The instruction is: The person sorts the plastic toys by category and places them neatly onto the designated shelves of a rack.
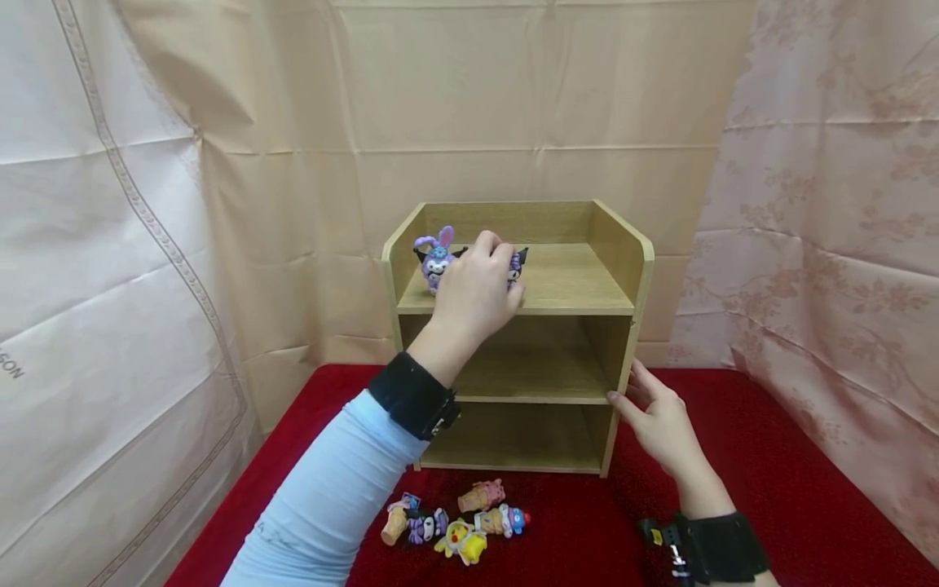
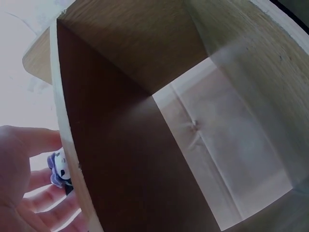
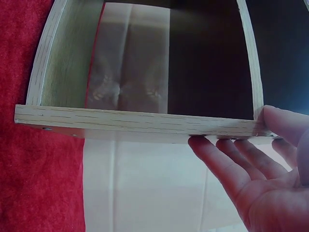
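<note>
My left hand [image 1: 477, 285] is at the top board of a small wooden shelf [image 1: 565, 281], holding a purple and black figurine [image 1: 514, 267] between thumb and fingers. In the left wrist view the same figurine [image 2: 61, 166] shows beyond the board's edge, partly hidden by it. Just left of that hand, a lavender figurine with rabbit ears [image 1: 436, 262] stands upright on the top board. My right hand [image 1: 656, 420] grips the shelf's right side panel, thumb at the front edge and fingers along the outer face [image 3: 207, 128].
Several small figurines lie on the red cloth [image 1: 572, 530] before the shelf: a yellow one [image 1: 462, 542], a purple and black one [image 1: 425, 527], a pink-topped cone [image 1: 482, 495], a blue and red-topped one [image 1: 504, 520] and another cone [image 1: 397, 520]. Curtains hang behind and at both sides.
</note>
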The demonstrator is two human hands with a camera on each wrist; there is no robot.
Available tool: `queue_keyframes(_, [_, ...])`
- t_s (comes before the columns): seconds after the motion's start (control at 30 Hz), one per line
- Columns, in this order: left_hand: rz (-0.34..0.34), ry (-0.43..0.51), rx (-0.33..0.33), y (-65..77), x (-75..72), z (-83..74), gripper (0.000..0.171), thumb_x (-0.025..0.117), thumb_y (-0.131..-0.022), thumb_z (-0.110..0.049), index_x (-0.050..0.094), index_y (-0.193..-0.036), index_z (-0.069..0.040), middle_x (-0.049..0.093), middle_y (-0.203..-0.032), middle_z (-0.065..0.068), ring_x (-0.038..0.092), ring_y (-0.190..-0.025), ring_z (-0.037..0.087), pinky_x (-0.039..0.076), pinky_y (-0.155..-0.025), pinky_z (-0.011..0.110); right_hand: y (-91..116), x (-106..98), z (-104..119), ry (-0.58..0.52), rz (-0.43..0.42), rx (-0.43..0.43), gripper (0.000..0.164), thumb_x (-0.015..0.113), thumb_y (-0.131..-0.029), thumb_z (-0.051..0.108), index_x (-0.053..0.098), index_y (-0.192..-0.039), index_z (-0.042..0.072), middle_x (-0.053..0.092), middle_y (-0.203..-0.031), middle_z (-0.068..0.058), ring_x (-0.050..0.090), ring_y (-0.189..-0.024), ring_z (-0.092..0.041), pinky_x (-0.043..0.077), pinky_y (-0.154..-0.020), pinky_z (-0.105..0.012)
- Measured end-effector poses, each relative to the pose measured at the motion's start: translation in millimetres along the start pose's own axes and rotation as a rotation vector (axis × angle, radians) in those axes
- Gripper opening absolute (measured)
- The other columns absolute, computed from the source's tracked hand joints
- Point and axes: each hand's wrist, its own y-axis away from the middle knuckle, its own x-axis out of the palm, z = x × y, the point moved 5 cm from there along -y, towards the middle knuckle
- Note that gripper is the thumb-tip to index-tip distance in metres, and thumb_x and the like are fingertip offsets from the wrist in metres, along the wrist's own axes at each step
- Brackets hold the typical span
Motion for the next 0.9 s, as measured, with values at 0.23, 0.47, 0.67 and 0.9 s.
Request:
queue_keyframes(0.23, [0.033, -0.010, 0.028, 3.1, -3.3, -2.3, 0.045, 0.067, -0.084, -0.025, 0.057, -0.123, -0.005, 0.053, -0.114, 0.007, 0.056, -0.093, 0.019, 0.053, -0.071, 0.036, -0.1, 0.0, 0.0, 0.000, -0.002, 0.001, 0.068, 0.065, -0.092, 0.012, 0.030, -0.150, 0.023, 0.048, -0.135, -0.023, 0.053, -0.111, -0.037, 0.053, -0.073, -0.050])
queue_keyframes(0.47, [0.021, -0.015, 0.036, 3.5, -1.4, -2.5, 0.043, 0.069, -0.083, -0.021, 0.057, -0.121, -0.004, 0.053, -0.116, 0.008, 0.057, -0.093, 0.020, 0.054, -0.072, 0.034, 0.0, 0.1, -0.7, 0.007, -0.002, 0.002, 0.068, 0.064, -0.092, 0.013, 0.030, -0.150, 0.023, 0.048, -0.134, -0.023, 0.053, -0.111, -0.036, 0.053, -0.073, -0.050])
queue_keyframes(0.67, [0.030, -0.021, 0.016, 3.4, 0.3, -1.7, 0.045, 0.070, -0.084, -0.021, 0.056, -0.123, -0.004, 0.053, -0.118, 0.009, 0.057, -0.095, 0.021, 0.054, -0.073, 0.034, -0.2, 1.6, -2.0, 0.010, -0.006, -0.002, 0.067, 0.064, -0.092, 0.013, 0.030, -0.150, 0.021, 0.048, -0.134, -0.023, 0.053, -0.111, -0.037, 0.053, -0.074, -0.050])
queue_keyframes(0.9, [0.024, -0.029, 0.015, 4.4, 0.7, 0.2, 0.043, 0.070, -0.084, -0.021, 0.057, -0.122, -0.004, 0.053, -0.118, 0.009, 0.057, -0.095, 0.021, 0.055, -0.072, 0.034, -0.5, 3.8, -1.7, 0.008, 0.000, 0.006, 0.067, 0.064, -0.093, 0.015, 0.030, -0.150, 0.023, 0.047, -0.136, -0.022, 0.052, -0.112, -0.037, 0.052, -0.075, -0.051])
